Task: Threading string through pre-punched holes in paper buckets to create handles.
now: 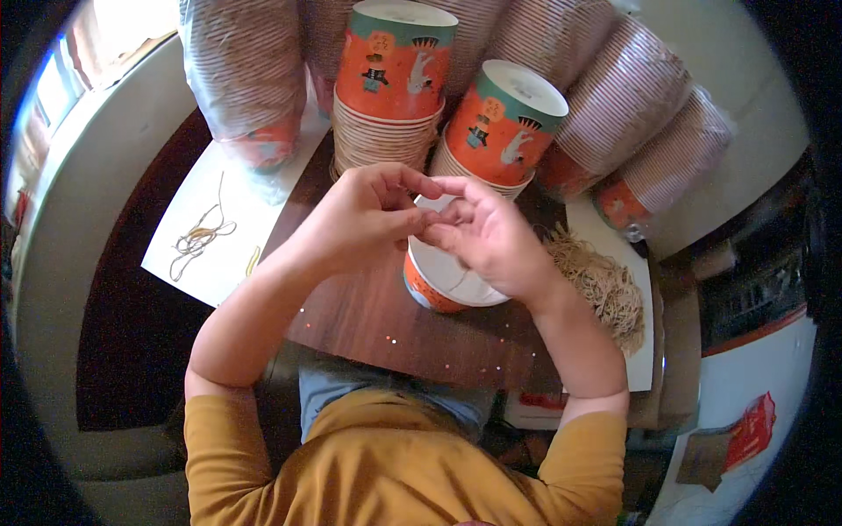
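Both my hands meet above an orange paper tub (430,293) with a white inside, which stands on the brown table. The thumb and fingers of my left hand (373,206) are pinched together at the fingertips of my right hand (495,241). My right fingers are curled, with the thumb pressed toward them. What lies between the fingertips is too small to make out. A thin light strand seems to hang below my right hand into the tub, whose far rim is partly hidden behind my hands. Beside my right forearm lies a heap of tan strands (605,294).
Two stacks of orange and green tubs, a left one (395,66) and a right one (504,123), stand upside down behind my hands. Plastic-wrapped stacks (618,83) line the back. A white sheet (162,250) at left bears loose cords (200,237). Small specks dot the table (351,324).
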